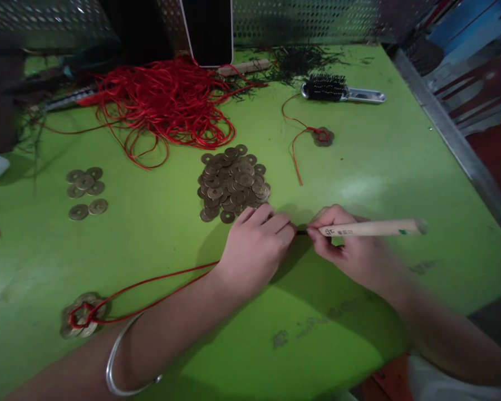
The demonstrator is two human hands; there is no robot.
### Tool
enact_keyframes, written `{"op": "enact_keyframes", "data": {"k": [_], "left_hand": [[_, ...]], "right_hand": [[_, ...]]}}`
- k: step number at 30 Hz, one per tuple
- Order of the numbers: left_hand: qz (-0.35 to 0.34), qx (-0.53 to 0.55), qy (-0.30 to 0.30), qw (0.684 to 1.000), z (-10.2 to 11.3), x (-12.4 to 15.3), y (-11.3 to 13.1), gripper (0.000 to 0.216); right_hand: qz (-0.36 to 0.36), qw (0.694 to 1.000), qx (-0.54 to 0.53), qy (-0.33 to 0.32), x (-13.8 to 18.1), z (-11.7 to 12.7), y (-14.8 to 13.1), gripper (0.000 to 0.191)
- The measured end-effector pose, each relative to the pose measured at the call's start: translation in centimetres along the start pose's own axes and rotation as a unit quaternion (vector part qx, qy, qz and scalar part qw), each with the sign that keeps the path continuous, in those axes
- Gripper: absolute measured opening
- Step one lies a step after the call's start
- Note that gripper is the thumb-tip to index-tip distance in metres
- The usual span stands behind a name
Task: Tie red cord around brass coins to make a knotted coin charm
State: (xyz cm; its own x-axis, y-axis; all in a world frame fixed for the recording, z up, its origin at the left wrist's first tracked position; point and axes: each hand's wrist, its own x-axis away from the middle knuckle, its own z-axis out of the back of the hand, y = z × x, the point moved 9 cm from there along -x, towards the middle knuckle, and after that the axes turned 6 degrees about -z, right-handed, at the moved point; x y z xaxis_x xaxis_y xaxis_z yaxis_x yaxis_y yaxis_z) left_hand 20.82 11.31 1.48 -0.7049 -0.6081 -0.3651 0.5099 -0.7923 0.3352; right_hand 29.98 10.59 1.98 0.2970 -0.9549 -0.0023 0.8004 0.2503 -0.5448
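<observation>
My left hand (pixel 259 239) is closed in the middle of the table, just in front of a heap of brass coins (pixel 234 181). Two red cords (pixel 162 277) run taut beneath its wrist from a flower-shaped cluster of coins (pixel 86 326) at the lower left. Its fingertips, where the cord ends seem to be pinched, are mostly hidden. In my right hand (pixel 342 245) is a tool with a pale wooden handle (pixel 371 228), gripped near its front end. The tool's thin dark shaft (pixel 301 232) points left and meets my left fingers; its tip is hidden.
Behind lies a tangle of red cord (pixel 167 103) beside a propped phone (pixel 209 33). A hairbrush (pixel 338 91) and another corded coin flower (pixel 323 136) are at the back right. Several loose coins (pixel 84 181) lie left. The green table's metal edge (pixel 438 117) runs along the right.
</observation>
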Motion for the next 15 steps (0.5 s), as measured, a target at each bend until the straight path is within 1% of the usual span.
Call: {"op": "enact_keyframes", "data": {"k": [9,11,15], "left_hand": [[0.007,0.0,0.01,1.0,0.0,0.0,-0.1,0.011],[0.005,0.0,0.005,1.0,0.0,-0.1,-0.1,0.009],[-0.004,0.003,-0.02,1.0,-0.2,-0.1,0.0,0.005]], "right_hand": [[-0.007,1.0,0.023,0.007,0.0,0.2,-0.5,0.015],[-0.004,0.999,0.033,0.011,0.2,0.1,-0.6,0.014],[0.006,0.997,0.056,0.046,0.6,0.3,-1.0,0.012]]}}
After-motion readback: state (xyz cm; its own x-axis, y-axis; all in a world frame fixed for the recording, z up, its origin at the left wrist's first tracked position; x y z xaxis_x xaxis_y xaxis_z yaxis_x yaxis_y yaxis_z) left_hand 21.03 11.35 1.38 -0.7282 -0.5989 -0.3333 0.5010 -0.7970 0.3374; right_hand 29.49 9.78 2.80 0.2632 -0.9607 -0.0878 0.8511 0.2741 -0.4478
